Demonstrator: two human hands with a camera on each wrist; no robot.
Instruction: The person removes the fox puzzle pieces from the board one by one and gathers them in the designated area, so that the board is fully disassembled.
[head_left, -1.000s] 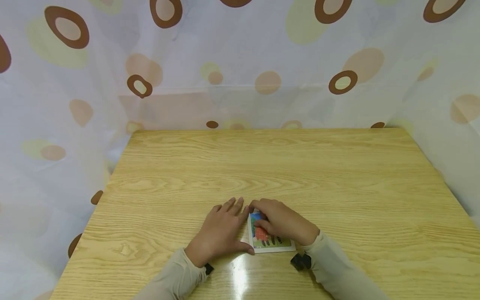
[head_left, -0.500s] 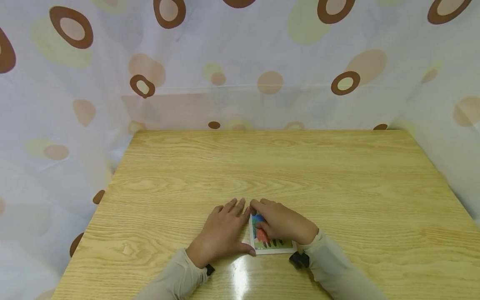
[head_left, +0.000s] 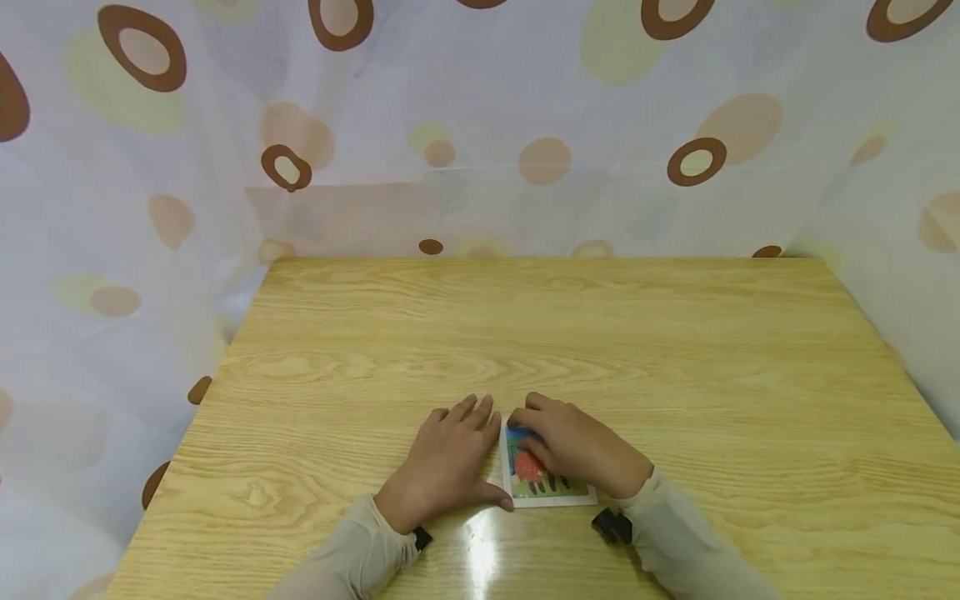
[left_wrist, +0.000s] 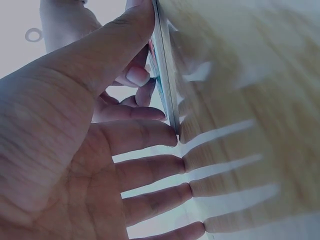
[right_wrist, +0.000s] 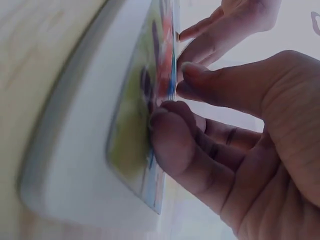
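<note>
With the rectangular white-bordered picture board (head_left: 527,472) flat on the pale wooden bench (head_left: 450,325), best brace its left edge using the extended, non-grasping left hand (head_left: 442,467), applying light pressure with the right hand (head_left: 585,446), curled over its face, grip indeterminable.

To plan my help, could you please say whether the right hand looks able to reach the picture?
Likely yes: the right hand is over the picture, the left hand only beside it.
</note>
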